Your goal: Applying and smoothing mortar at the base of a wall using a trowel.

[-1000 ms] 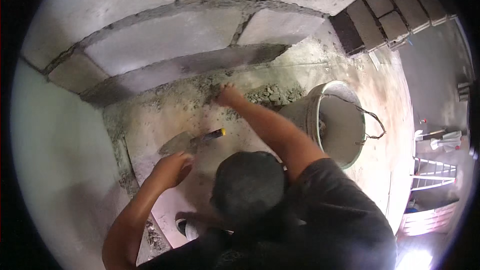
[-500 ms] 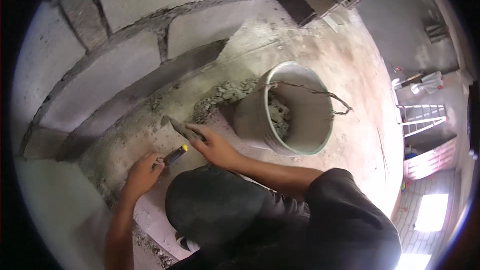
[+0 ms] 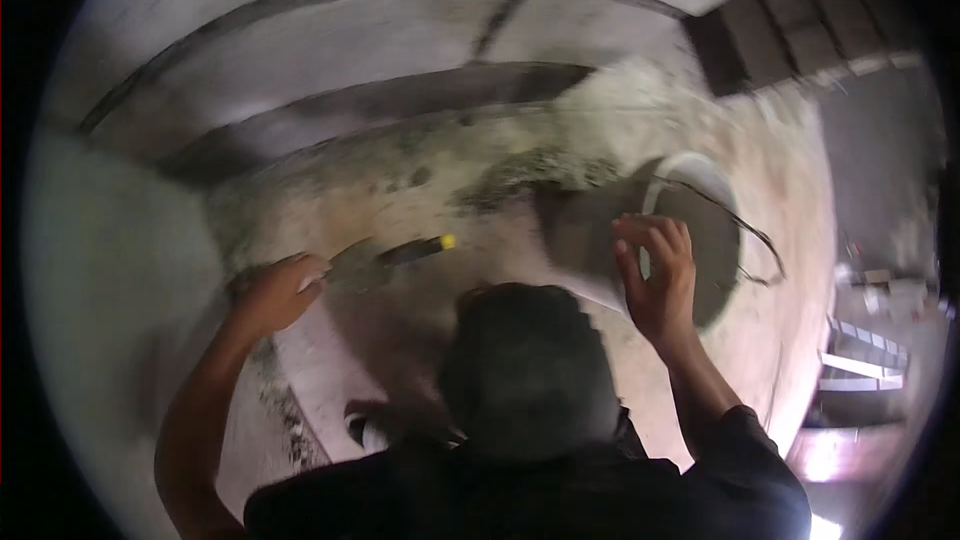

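Note:
My left hand is at the left above the floor, its fingers closed at the near end of a trowel. The trowel has a dark handle with a yellow end, pointing right. Its greyish blade is blurred between the handle and my fingers. My right hand is raised in front of a pale bucket, fingers bent and thumb apart, with nothing visible in it. A wire handle arcs over the bucket's right side. What lies inside the bucket is hard to make out.
A block wall with dark mortar joints runs along the far side, and another wall stands at the left. Loose mortar lies beside the bucket. Stacked blocks stand far right, with a ladder below. My knee is in front.
My right hand has left the dark flat piece near the trowel and moved right to the bucket, its fingers now apart. The view has turned, shifting the bucket and walls rightward.

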Available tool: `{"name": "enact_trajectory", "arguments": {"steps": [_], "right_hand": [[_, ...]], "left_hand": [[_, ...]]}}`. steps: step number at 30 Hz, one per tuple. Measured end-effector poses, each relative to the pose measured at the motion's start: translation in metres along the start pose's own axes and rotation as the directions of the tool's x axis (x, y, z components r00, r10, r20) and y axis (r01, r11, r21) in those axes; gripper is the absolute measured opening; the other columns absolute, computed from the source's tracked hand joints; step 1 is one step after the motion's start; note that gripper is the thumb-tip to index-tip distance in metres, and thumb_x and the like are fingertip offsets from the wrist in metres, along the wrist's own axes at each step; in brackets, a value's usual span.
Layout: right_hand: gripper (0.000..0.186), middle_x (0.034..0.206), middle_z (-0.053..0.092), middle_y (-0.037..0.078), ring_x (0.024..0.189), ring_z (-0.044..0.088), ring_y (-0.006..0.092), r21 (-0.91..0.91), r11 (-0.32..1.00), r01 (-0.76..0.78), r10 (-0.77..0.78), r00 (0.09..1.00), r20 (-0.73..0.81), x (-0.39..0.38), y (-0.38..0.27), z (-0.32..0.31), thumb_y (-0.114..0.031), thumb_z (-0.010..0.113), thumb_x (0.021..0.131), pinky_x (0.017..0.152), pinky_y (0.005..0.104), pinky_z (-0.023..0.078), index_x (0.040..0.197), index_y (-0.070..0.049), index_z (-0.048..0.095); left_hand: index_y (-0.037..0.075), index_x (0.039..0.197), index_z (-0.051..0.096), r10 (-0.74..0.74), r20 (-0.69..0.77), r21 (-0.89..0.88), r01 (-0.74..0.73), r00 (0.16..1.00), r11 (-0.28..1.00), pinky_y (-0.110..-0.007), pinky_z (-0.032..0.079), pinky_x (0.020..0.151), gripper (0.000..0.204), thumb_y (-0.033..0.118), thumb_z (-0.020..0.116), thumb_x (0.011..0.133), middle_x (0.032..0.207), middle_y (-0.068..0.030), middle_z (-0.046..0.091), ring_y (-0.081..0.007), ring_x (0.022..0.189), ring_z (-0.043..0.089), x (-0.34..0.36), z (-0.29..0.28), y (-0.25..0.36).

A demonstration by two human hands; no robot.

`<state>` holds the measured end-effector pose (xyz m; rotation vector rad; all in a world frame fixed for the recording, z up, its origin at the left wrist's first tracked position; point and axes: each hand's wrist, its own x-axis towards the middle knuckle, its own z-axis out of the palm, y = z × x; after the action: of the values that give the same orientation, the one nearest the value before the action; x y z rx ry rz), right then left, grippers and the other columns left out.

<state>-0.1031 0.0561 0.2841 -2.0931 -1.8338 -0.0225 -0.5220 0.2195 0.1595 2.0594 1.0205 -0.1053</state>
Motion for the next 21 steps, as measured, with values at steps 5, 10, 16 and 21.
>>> {"name": "enact_trajectory", "arguments": {"steps": [5,10,16,21], "right_hand": [[0.026,0.105,0.068,0.018,0.102,0.062,0.0375,0.385,0.895,0.226,-0.331,0.915,0.231,0.114,-0.109,0.076,-0.025,0.065,0.093,0.090,0.0453,0.047,0.109,-0.004,0.068],[0.055,0.119,0.064,0.022,0.111,0.061,0.0377,0.243,0.756,0.608,-0.539,0.368,0.757,0.132,-0.131,0.217,-0.042,0.065,0.092,0.095,0.0460,0.049,0.132,-0.006,0.056],[0.071,0.111,0.064,0.028,0.107,0.063,0.0399,0.166,0.648,0.743,-0.351,0.099,0.931,0.073,-0.133,0.293,-0.045,0.068,0.088,0.093,0.0484,0.050,0.135,0.002,0.044],[0.043,0.087,0.066,0.019,0.078,0.065,0.0381,0.330,0.852,0.407,-0.466,0.302,0.831,0.053,-0.081,0.359,-0.032,0.063,0.092,0.071,0.0486,0.051,0.117,0.000,0.054]], "left_hand": [[0.004,0.128,0.057,-0.226,0.088,0.098,0.218,0.970,0.971,-0.044,0.046,0.100,0.037,0.025,0.057,0.098,0.125,-0.0188,0.062,-0.0355,0.116,0.059,-0.072,0.028,-0.024],[0.005,0.124,0.059,-0.246,0.028,0.014,0.246,0.969,0.969,-0.042,0.049,0.096,0.033,0.024,0.058,0.098,0.121,-0.0180,0.063,-0.0325,0.111,0.063,-0.103,0.066,-0.049],[0.005,0.121,0.060,-0.318,-0.005,-0.188,0.312,0.948,0.931,-0.042,0.052,0.093,0.032,0.027,0.059,0.098,0.115,-0.0161,0.066,-0.0293,0.106,0.066,-0.147,0.119,-0.079],[0.008,0.122,0.059,-0.335,0.033,-0.215,0.334,0.942,0.918,-0.041,0.052,0.093,0.031,0.029,0.059,0.099,0.113,-0.0144,0.067,-0.0283,0.106,0.066,-0.151,0.140,-0.094]]}}
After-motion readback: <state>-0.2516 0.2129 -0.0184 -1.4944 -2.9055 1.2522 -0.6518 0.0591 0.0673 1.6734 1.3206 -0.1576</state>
